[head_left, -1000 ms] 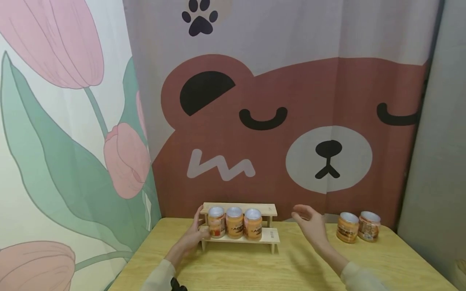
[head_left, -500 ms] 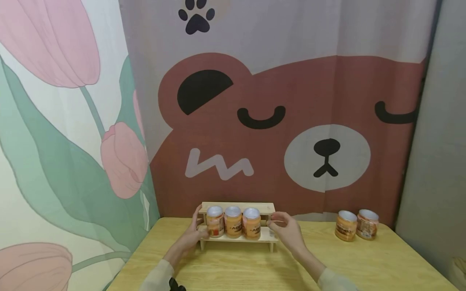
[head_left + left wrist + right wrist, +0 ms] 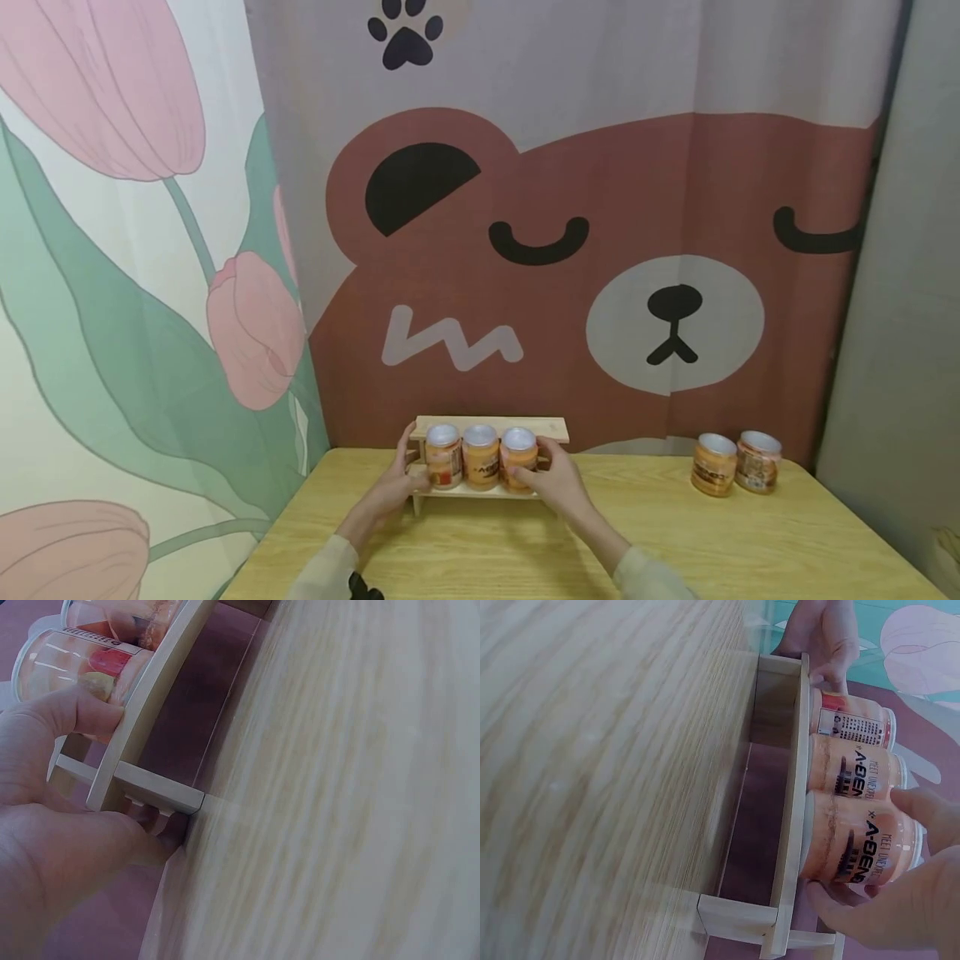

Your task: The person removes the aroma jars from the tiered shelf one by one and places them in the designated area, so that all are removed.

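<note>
- Wooden and pale, the two-step rack is standing on the table.
- On its lower step, the left jar, middle jar and right jar are forming an upright row.
- The left hand is holding the rack's left end, its fingers bent beneath the step and its thumb lying in front, by the left jar; whether it is pressing that jar is unclear.
- The right hand is gripping the right jar, its thumb and fingers parted only by the jar's width.
- Well apart, to the right, a fourth jar and fifth jar are standing side by side.
</note>
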`<state>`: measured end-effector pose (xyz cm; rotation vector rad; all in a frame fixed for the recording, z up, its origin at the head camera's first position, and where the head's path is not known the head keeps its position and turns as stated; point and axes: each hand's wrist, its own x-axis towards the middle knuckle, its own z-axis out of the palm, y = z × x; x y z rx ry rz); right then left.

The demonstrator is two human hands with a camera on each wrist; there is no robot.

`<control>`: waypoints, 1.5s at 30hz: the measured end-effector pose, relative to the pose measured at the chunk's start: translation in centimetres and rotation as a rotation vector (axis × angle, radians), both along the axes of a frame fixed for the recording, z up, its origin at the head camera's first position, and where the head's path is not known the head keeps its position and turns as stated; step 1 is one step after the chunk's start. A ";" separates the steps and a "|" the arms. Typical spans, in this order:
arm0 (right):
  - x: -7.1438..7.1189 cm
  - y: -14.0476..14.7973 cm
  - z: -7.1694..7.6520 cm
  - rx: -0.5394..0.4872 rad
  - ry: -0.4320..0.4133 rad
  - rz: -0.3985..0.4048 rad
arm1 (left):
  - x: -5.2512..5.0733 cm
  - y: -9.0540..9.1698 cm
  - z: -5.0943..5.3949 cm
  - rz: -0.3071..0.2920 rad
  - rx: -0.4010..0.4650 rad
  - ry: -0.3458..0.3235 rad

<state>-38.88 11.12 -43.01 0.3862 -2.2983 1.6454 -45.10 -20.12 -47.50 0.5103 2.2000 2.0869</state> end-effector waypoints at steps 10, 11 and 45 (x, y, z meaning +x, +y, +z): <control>-0.5 0.0 0.0 -0.034 0.024 -0.054 | 0.1 0.3 0.5 0.018 -0.011 0.003; -0.5 0.0 0.0 -0.034 0.029 -0.059 | 0.0 0.3 0.5 0.016 -0.008 0.004; 0.1 2.0 2.2 -0.094 0.052 -0.185 | 0.1 0.5 0.1 0.057 -0.033 -0.004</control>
